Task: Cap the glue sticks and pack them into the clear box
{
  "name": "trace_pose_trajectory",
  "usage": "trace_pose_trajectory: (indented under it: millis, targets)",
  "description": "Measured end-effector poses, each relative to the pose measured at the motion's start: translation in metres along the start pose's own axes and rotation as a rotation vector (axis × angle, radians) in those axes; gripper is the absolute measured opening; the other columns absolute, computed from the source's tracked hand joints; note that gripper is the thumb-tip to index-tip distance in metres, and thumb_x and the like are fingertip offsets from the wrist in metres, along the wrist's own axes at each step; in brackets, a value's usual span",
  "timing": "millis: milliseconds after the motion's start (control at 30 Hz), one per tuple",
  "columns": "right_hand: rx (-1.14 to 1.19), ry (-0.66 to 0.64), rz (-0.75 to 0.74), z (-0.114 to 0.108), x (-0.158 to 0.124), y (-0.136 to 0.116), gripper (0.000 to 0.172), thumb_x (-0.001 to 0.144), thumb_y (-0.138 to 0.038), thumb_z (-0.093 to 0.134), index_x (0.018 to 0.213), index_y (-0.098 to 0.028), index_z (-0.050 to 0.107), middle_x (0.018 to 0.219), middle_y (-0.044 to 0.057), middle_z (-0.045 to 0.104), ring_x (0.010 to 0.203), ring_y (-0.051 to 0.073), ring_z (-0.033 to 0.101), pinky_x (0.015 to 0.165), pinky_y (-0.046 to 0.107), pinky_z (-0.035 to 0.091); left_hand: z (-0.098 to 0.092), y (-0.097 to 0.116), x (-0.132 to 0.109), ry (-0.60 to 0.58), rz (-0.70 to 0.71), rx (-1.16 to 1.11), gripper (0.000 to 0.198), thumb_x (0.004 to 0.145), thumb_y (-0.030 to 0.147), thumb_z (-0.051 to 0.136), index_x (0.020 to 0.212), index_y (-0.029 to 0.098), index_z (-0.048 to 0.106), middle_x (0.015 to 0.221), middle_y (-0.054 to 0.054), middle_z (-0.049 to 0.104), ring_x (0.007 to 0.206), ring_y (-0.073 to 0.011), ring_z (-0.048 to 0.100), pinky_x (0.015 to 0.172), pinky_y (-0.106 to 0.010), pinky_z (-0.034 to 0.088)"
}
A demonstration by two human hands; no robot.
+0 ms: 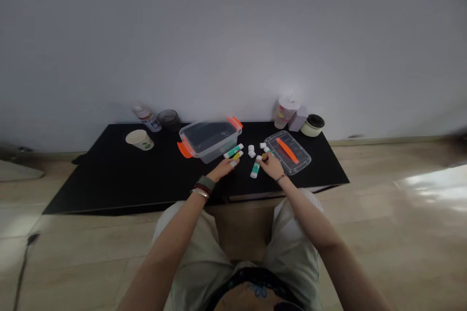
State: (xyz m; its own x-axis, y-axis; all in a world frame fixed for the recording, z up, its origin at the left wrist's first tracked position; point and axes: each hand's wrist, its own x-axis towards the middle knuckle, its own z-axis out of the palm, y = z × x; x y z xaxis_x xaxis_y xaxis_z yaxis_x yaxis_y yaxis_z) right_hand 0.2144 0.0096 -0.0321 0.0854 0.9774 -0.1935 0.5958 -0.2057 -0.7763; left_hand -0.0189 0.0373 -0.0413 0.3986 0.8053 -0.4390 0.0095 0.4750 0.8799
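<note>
Sitting before a low black table (pixel 109 177), the person held both bare hands over a small scatter of glue sticks near the table's front edge. The left hand (pixel 222 170) lay at the two sticks nearest it, a green-labelled glue stick (pixel 233 151) and a yellow-labelled glue stick (pixel 237 156), which sat side by side and just beyond its fingers (pixel 228 164). Those fingers were together, but I could not tell whether they clamped either stick. The right hand (pixel 270 165) was bunched over a small yellow-marked item (pixel 263 156), partly hidden, with its fingertips (pixel 260 159) close together; whether they gripped it could not be told. A white-capped, teal-labelled glue stick (pixel 255 167) lay just beside that hand, and two loose white caps (pixel 251 151) stood between the hands and further back. To the left sat a clear plastic box (pixel 209 141) with orange handles, and to the right lay its clear lid (pixel 288 153) with an orange strip. A paper cup (pixel 139 139), a spray bottle (pixel 147 118), and a cream jar (pixel 313 125) stood toward the table's far edge.
</note>
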Motion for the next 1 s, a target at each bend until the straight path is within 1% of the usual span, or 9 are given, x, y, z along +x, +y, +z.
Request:
trace_pose_trajectory:
  millis: [67, 133, 233, 333, 500, 633, 733, 900, 1000]
  targets:
    - [-0.277, 0.036, -0.04, 0.009, -0.002, 0.0, 0.03, 0.091, -0.042, 0.062, 0.106, -0.018, 0.052, 0.075, 0.001, 0.059, 0.072, 0.018, 0.06, 0.065, 0.026, 0.038, -0.002, -0.009, 0.0, 0.02, 0.01, 0.212, 0.037, 0.075, 0.046, 0.076, 0.06, 0.02, 0.053, 0.052, 0.006, 0.039, 0.048, -0.0087, 0.034, 0.047, -0.023, 0.023]
    - [-0.484, 0.006, -0.046, 0.017, -0.005, -0.003, 0.039, 0.095, -0.044, 0.056, 0.121, -0.016, 0.048, 0.087, 0.008, 0.067, 0.083, 0.024, 0.067, 0.071, 0.03, 0.042, -0.004, -0.016, 0.0, 0.012, 0.022, 0.394, 0.037, 0.074, 0.045, 0.075, 0.057, 0.02, 0.053, 0.052, 0.004, 0.045, 0.05, -0.0104, 0.039, 0.049, -0.023, 0.027]
    - [-0.623, -0.041, -0.011, 0.028, -0.007, -0.01, 0.051, 0.098, -0.051, 0.048, 0.134, -0.015, 0.04, 0.098, 0.015, 0.07, 0.093, 0.03, 0.07, 0.075, 0.035, 0.045, -0.005, -0.025, 0.002, -0.011, 0.051, 0.421, 0.035, 0.074, 0.044, 0.075, 0.059, 0.021, 0.055, 0.052, 0.004, 0.048, 0.051, -0.0119, 0.042, 0.051, -0.023, 0.03]
    - [-0.663, -0.058, 0.042, 0.034, -0.005, -0.014, 0.055, 0.097, -0.047, 0.049, 0.139, -0.014, 0.034, 0.104, 0.018, 0.07, 0.099, 0.032, 0.071, 0.078, 0.036, 0.046, -0.003, -0.031, 0.004, -0.001, 0.059, 0.358, 0.036, 0.074, 0.048, 0.075, 0.06, 0.02, 0.055, 0.053, 0.003, 0.049, 0.052, -0.0124, 0.042, 0.05, -0.024, 0.031]
    - [-0.537, -0.018, 0.044, 0.037, -0.01, -0.011, 0.05, 0.092, -0.036, 0.053, 0.132, -0.013, 0.035, 0.099, 0.016, 0.072, 0.092, 0.031, 0.072, 0.074, 0.033, 0.046, 0.008, -0.032, -0.001, 0.005, 0.032, 0.287, 0.041, 0.075, 0.056, 0.072, 0.071, 0.018, 0.061, 0.064, 0.0, 0.056, 0.057, -0.0125, 0.05, 0.054, -0.024, 0.037]
    - [-0.374, -0.08, -0.191, 0.045, -0.025, -0.016, 0.048, 0.093, -0.036, 0.05, 0.131, -0.013, 0.034, 0.088, 0.009, 0.071, 0.08, 0.025, 0.071, 0.067, 0.028, 0.043, 0.024, -0.027, -0.008, -0.022, 0.02, 0.106, 0.048, 0.082, 0.063, 0.063, 0.095, 0.018, 0.066, 0.086, -0.005, 0.068, 0.079, -0.0176, 0.064, 0.067, -0.027, 0.048]
    - [-0.388, -0.17, -0.363, 0.043, -0.028, -0.027, 0.045, 0.096, -0.039, 0.049, 0.133, -0.016, 0.037, 0.087, 0.006, 0.071, 0.079, 0.023, 0.07, 0.065, 0.026, 0.04, 0.032, -0.02, -0.012, 0.029, 0.05, -0.085, 0.05, 0.081, 0.064, 0.065, 0.102, 0.018, 0.065, 0.093, -0.006, 0.071, 0.091, -0.0211, 0.067, 0.075, -0.031, 0.052]
    - [-0.573, 0.098, -0.265, 0.021, 0.006, -0.041, 0.035, 0.104, -0.042, 0.036, 0.123, -0.018, 0.053, 0.099, 0.012, 0.071, 0.095, 0.024, 0.066, 0.07, 0.028, 0.041, 0.029, -0.01, -0.013, 0.123, 0.046, -0.16, 0.054, 0.08, 0.068, 0.065, 0.099, 0.017, 0.059, 0.088, -0.007, 0.072, 0.084, -0.0206, 0.072, 0.073, -0.03, 0.053]
    - [-0.752, 0.105, -0.234, 0.019, 0.03, -0.039, 0.034, 0.1, -0.044, 0.046, 0.11, -0.016, 0.062, 0.113, 0.017, 0.067, 0.112, 0.03, 0.058, 0.077, 0.032, 0.044, 0.027, -0.012, -0.014, 0.153, 0.026, -0.086, 0.055, 0.078, 0.068, 0.068, 0.097, 0.018, 0.056, 0.075, -0.002, 0.068, 0.074, -0.0179, 0.072, 0.068, -0.028, 0.052]
